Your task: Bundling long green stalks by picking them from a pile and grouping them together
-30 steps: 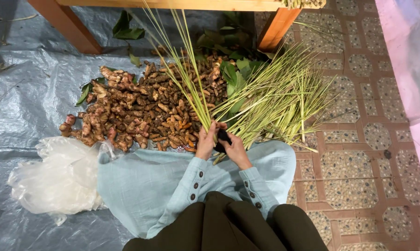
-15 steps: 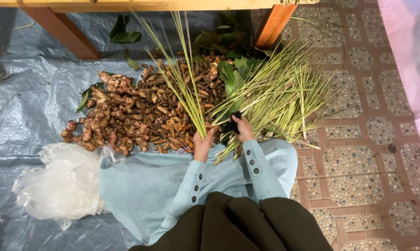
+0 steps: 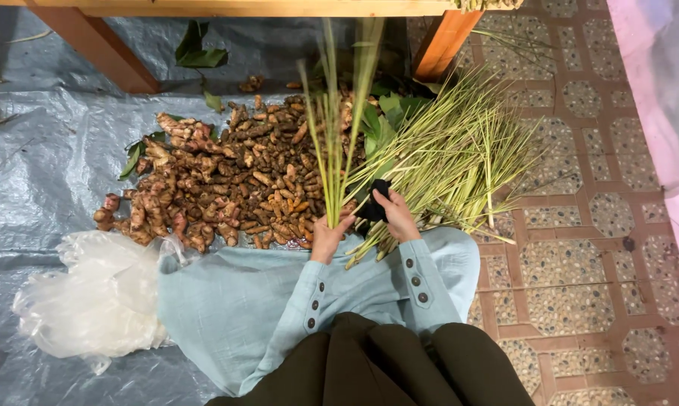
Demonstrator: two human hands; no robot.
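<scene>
Two hands up front of the root pile point(image 3: 227, 184): left hand point(image 3: 329, 237) fisted around upright green stalks point(image 3: 332, 143), right hand point(image 3: 396, 216) clamped on a black tool point(image 3: 373, 203), wrist bent inward.

Two hands, left point(image 3: 328, 239) and right point(image 3: 397, 218); one root pile point(image 3: 227, 184), one stalk heap point(image 3: 452, 162), one plastic bag point(image 3: 91, 297), two wooden legs point(image 3: 95, 45).

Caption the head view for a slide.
Left hand grips upright green stalks; right hand holds a dark object beside piled brown roots.
</scene>
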